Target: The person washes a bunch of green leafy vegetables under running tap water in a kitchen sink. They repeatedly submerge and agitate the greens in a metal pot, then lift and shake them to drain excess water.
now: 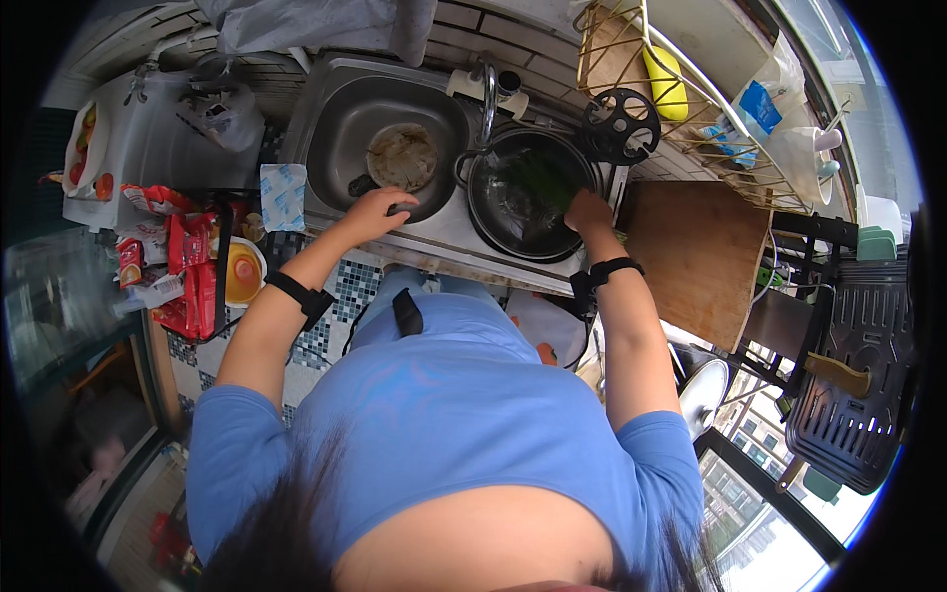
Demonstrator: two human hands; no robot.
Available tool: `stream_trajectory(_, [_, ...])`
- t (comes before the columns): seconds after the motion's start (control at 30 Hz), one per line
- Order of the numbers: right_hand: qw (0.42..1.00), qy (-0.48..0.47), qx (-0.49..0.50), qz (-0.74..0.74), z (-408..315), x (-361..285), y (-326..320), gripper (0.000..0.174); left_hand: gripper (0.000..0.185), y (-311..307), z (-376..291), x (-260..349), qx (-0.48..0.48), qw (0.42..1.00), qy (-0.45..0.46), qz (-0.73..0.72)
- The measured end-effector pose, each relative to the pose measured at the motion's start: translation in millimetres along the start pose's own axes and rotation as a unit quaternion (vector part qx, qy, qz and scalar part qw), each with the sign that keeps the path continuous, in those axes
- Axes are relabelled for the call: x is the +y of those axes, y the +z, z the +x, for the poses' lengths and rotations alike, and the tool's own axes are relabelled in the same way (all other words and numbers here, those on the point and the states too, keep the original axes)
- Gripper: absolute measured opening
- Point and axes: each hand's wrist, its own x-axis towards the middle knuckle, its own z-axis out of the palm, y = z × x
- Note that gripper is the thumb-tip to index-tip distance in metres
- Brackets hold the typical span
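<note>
My left hand [379, 214] hovers at the near edge of a steel sink basin [333, 140], fingers apart and nothing seen in them. In the basin lies a round strainer or bowl [402, 157] with pale residue, a small dark object [361, 185] beside it. Right of the basin stands a dark pan [518, 237] holding water and something green and leafy [540, 176]. My right hand [590, 212] is at the pan's right rim with its fingers curled; whether it grips the rim or something else is hidden. The chrome faucet [488, 103] stands behind, between basin and pan.
A wooden board [692, 259] lies right of the pan. Above it hangs a wire rack [703, 133] with a yellow item [666, 85]; a black round holder [621, 126] sits near the pan. Red packets [194, 244] and a yellow-orange bowl [243, 272] are at left.
</note>
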Motion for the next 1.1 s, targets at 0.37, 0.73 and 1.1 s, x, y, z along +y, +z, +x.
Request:
stream_trajectory(0.37, [0.992, -0.078, -0.039, -0.095, 4, -23, 31, 0.041, 0.016, -20, -80, -42, 0.196, 0.971, -0.097, -0.098])
stream_trajectory(0.73, [0.979, -0.184, 0.021, -0.09, -21, -27, 17, 0.041, 0.018, -10, -64, -44, 0.197, 0.958, -0.09, -0.187])
stream_trajectory(1.1, [0.994, -0.013, 0.01, 0.112, -26, -32, -24, 0.062, 0.021, -12, -43, -34, 0.12, 0.971, -0.086, -0.19])
